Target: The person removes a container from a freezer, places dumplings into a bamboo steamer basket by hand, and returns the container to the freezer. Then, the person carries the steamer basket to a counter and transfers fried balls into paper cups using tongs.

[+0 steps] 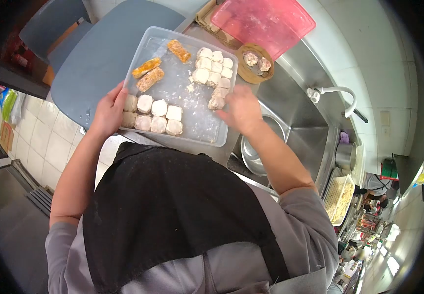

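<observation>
A clear plastic container [197,131] lies in front of me, holding several pale dumplings [159,108] in rows at its near left. More pale dumplings [203,63] sit in a block at its far right, and orange rolls [150,79] lie at the upper left. My left hand [110,109] grips the container's left edge. At the right side, my right hand [241,109] is by the end of the dumpling block, its fingers blurred and partly hidden. Beyond it, a round bamboo steamer [254,63] holds two dumplings [257,61].
A pink lid [266,24] lies behind the steamer. To the right are a metal sink [305,142] with a white faucet [339,92], a metal bowl [258,152] and a basket of food [339,200]. A grey table [99,54] stands at the left.
</observation>
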Available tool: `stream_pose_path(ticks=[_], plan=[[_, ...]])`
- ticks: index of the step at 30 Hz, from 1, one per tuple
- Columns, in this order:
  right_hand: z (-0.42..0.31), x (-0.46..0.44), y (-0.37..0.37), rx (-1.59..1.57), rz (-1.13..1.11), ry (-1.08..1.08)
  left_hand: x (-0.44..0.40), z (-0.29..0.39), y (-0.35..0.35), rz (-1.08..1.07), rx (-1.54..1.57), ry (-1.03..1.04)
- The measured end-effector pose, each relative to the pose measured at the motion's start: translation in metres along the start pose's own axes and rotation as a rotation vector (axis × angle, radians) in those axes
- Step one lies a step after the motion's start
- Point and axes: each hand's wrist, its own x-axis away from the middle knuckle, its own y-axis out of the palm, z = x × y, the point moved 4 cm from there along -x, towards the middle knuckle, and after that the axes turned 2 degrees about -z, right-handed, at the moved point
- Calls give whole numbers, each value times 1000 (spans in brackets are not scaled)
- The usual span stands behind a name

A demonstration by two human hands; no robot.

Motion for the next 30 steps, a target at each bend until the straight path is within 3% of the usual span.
stream_pose_path(ticks=[9,15,21,24,27,30], plan=[[-2,12,20,-133,219,93,3,0,1,14,26,-30],[-9,16,23,-226,150,134,3,1,2,11,62,-43],[-5,11,1,-120,79,-3,7,9,1,10,21,-37],[-4,5,-4,-102,267,-420,5,4,2,10,45,-41],[-9,-11,3,-29,116,-580,5,5,3,5,76,-29],[-11,-33,10,76,-68,-550,1,-4,3,-6,94,-40]])
